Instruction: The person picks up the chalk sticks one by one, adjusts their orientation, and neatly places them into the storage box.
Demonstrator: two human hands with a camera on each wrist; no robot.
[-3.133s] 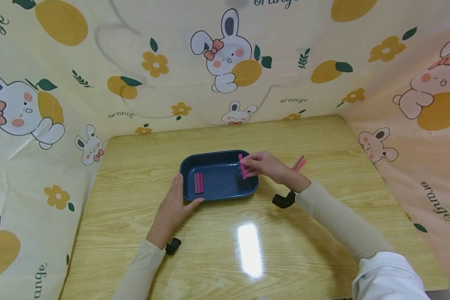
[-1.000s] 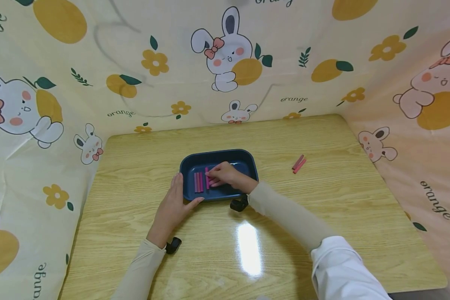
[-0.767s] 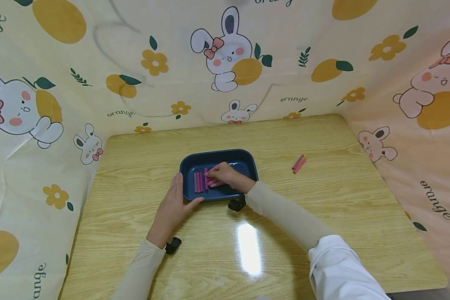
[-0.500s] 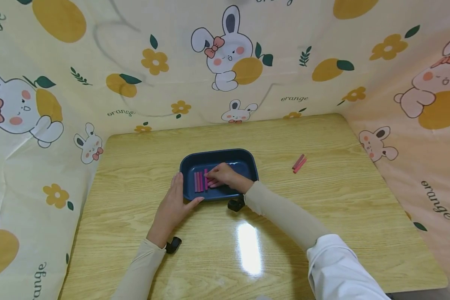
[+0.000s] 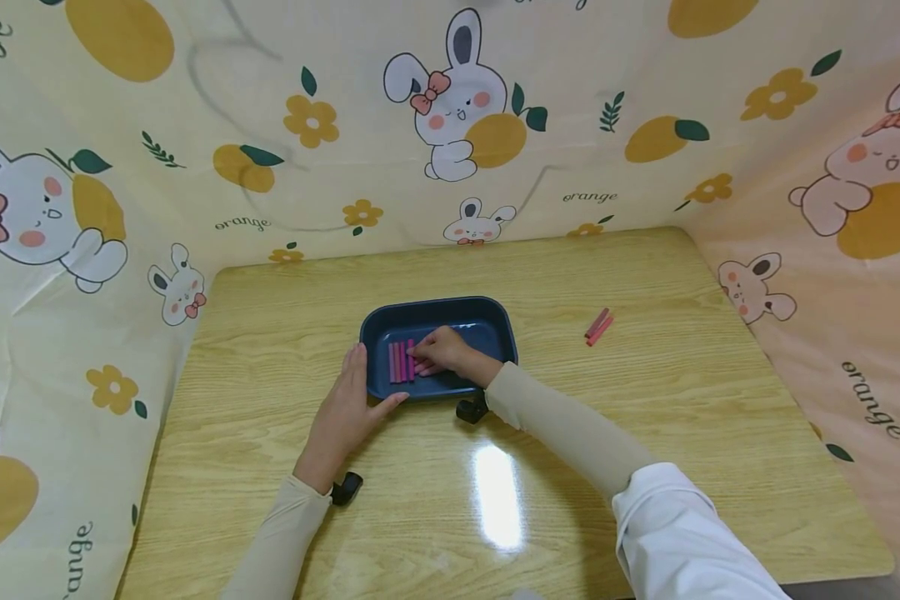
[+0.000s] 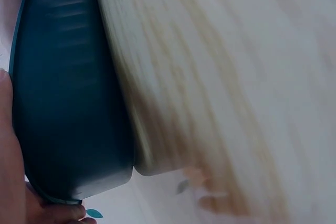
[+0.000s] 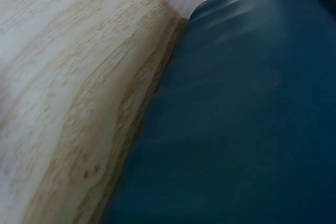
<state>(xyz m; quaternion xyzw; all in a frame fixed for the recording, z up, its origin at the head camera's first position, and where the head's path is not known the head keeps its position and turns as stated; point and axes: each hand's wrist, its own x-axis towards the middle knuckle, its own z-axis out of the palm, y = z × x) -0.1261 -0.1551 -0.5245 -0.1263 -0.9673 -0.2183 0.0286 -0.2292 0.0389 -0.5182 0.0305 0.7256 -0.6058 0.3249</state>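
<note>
- Rabbit-print cloth (image 5: 330,50) backs a wood-grain worktop (image 5: 667,417).
- Left hand (image 5: 345,404), thumb and fingers spread, touches the blue tray (image 5: 435,311) at its 8 o'clock.
- Three sticks (image 5: 397,362) lie inside, toward 9 o'clock.
- Right hand (image 5: 446,350) pinches a magenta stick (image 5: 411,371) just beside them, at 3 o'clock.
- Two pink sticks (image 5: 601,330) lie at the tray's 3 o'clock.
</note>
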